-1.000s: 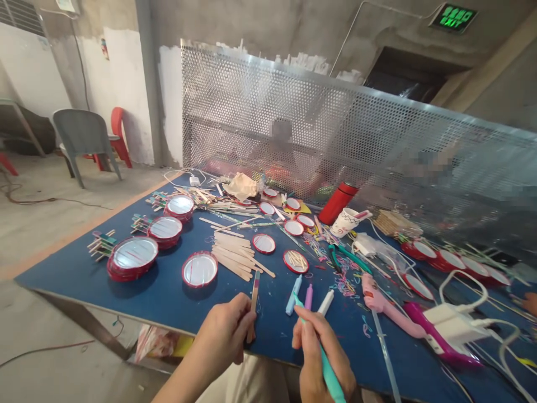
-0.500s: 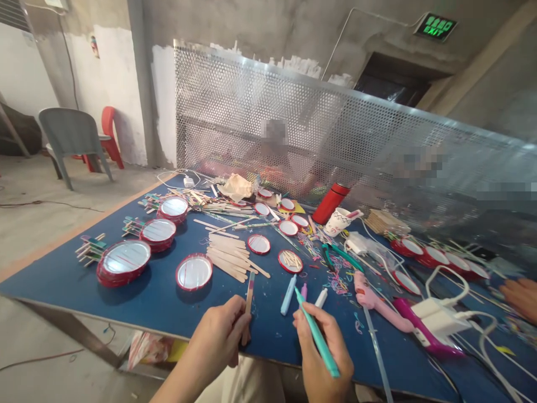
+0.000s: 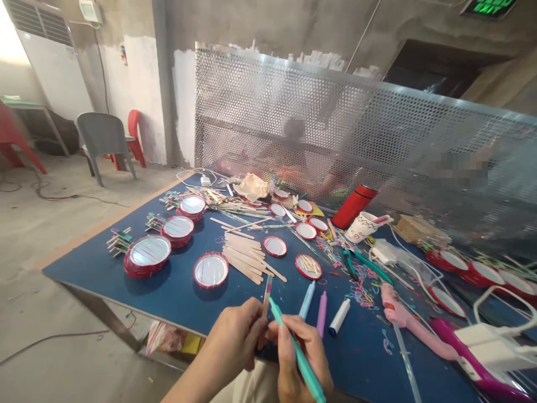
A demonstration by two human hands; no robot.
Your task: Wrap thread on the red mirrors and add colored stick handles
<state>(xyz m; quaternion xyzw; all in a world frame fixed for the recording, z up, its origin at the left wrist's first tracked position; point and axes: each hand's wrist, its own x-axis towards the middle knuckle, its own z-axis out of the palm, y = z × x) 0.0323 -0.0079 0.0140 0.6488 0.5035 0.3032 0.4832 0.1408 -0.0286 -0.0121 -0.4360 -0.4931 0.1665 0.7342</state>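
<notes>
In my left hand [image 3: 241, 333] I pinch a wooden craft stick [image 3: 267, 296], held upright, with purple colour near its top end. My right hand [image 3: 300, 355] is closed around a teal marker [image 3: 298, 352] like a pen; its tip meets or nearly meets the stick just below the purple part. To the right on the blue table lie a light blue marker [image 3: 307, 299], a purple marker [image 3: 321, 314] and a white marker [image 3: 339, 317] with a dark end. Beyond my hands is a fan of plain craft sticks [image 3: 243, 257].
Red-rimmed round discs, one a stack [image 3: 147, 256], stand at left. A small round dish [image 3: 308, 266] holds short sticks. At right are a pink glue gun [image 3: 396, 308], teal-handled pliers [image 3: 369, 263], a paper cup [image 3: 361, 226], a red bottle [image 3: 354, 206] and a purple power strip [image 3: 457, 347].
My right hand has brought the teal marker left, up to the craft stick in my left hand. The camera view has turned slightly left.
</notes>
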